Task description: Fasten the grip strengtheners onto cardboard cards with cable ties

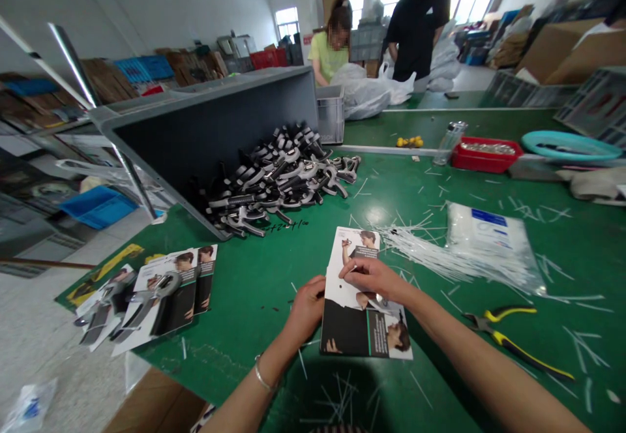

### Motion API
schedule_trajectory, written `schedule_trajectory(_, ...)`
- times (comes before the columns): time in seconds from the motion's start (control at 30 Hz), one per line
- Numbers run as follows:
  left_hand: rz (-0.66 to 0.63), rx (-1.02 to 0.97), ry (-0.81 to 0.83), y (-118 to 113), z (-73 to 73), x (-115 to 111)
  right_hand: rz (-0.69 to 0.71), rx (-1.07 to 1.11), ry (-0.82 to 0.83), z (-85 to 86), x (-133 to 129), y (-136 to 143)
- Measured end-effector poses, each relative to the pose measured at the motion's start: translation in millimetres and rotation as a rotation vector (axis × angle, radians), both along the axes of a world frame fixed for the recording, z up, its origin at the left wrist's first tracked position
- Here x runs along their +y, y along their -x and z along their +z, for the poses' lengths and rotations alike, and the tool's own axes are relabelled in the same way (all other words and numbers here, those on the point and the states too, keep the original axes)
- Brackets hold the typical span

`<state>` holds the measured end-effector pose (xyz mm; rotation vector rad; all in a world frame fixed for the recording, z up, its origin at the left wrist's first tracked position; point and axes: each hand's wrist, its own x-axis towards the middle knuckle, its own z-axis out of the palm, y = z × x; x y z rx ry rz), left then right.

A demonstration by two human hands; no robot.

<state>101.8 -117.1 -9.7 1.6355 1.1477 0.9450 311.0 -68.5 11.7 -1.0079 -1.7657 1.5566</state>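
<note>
A white-and-black printed card (pixel 359 240) lies in front of me, partly over another printed card (pixel 345 328). My left hand (pixel 308 306) is closed at the left edge of the upper card, its fingertips partly hidden behind it. Over the card's face is my right hand (pixel 372 278), fingers pinched together near a small hole; whatever is in the pinch is too small to make out. A bundle of thin white cable ties (pixel 420 250) spreads just right of the cards. Black-and-yellow pliers (pixel 493 328) rest beyond my right forearm.
A grey crate (pixel 205 107) lies on its side, grey-black hand grips (pixel 293 179) spilling out. Cards with grips (pixel 156 296) lie at the left table edge. A bag of ties (pixel 489 231), a red tray (pixel 486 154) and a turquoise tray (pixel 570 145) are right. Two people stand across the table.
</note>
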Motion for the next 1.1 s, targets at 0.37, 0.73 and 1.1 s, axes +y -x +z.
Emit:
schedule_trajectory(0.37, -0.006, -0.002, 0.024, 4, 3.5, -2, 0.015, 0.017, 0.062, -6.0, -1, 0)
schedule_trajectory(0.73, 0.147, -0.490, 0.398, 3, 6.4, -7, -0.006, -0.006, -0.098, -13.1, -9, 6)
schedule_trajectory(1.1, 0.364, -0.345, 0.322, -5, 13.6, 19, -0.111, -0.086, -0.417, 12.8, 5, -11)
